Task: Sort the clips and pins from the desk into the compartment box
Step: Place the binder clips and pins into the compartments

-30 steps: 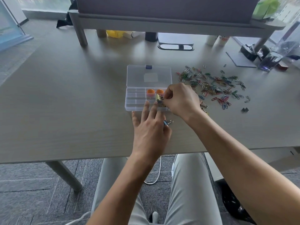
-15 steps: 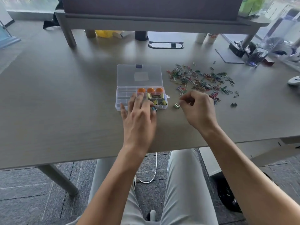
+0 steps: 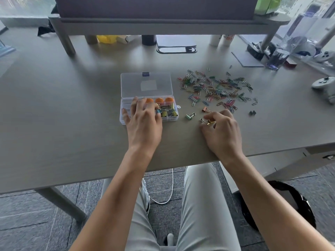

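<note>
Compartment box (image 3: 126,113): clear plastic, lid hinged open away from the person, mid-surface (image 3: 54,115), well back from near edge. Orange round items (image 3: 159,100) in far row; binder clips (image 3: 169,111) heaped in rt-hand compartment.

Left hand (image 3: 143,120): lies over box's near half, fingers spread fwd, thumb and forefinger tips pinching a blue binder clip (image 3: 159,111) above the clip heap.

Right hand (image 3: 222,129): on surface rt of box, fingers curled, pinching a gold binder clip (image 3: 208,122). Hands apart, bare strip of surface btwn them.

Loose on surface: green binder clip (image 3: 189,116) btwn box and right hand; orange binder clip (image 3: 204,109) just beyond right hand; black binder clip (image 3: 252,112) further rt. Paper clips (image 3: 215,87), mixed colours, scattered wide rt of lid.

Room: surface left of box bare to edge. Far edge crowded under a raised shelf (image 3: 163,24); glass (image 3: 276,58) and white controller (image 3: 325,86) at rt margin.
</note>
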`<state>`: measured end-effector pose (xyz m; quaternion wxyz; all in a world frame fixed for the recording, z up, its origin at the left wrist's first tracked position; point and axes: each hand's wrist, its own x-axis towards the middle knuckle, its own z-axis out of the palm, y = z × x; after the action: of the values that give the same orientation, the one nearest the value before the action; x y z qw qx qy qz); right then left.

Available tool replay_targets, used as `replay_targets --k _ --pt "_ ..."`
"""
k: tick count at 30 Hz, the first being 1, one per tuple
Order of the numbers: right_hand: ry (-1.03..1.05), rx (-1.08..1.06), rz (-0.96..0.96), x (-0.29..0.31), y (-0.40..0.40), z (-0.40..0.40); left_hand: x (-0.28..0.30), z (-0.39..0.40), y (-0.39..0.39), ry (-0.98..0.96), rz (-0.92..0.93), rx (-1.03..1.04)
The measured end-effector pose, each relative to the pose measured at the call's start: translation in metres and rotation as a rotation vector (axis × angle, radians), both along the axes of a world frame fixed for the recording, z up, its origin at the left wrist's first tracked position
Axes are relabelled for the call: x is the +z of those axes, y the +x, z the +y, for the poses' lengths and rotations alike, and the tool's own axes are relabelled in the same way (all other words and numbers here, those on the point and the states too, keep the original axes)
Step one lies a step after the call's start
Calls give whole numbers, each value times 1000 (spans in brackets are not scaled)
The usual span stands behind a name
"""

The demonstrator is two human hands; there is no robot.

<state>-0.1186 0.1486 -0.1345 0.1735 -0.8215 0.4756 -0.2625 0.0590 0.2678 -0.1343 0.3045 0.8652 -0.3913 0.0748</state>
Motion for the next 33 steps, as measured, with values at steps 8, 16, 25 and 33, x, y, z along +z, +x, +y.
replay_targets --k 8,16,25,33 --pt "-45 22 29 -2 -3 4 1 -3 1 5 30 3" --pt "-77 12 25 -4 -4 5 2 1 -1 -9 31 14" --pt "-106 8 48 -5 -3 12 -1 14 -19 43 -34 -19" --pt "-86 16 29 -2 -6 17 -3 16 -21 118 -41 -13"
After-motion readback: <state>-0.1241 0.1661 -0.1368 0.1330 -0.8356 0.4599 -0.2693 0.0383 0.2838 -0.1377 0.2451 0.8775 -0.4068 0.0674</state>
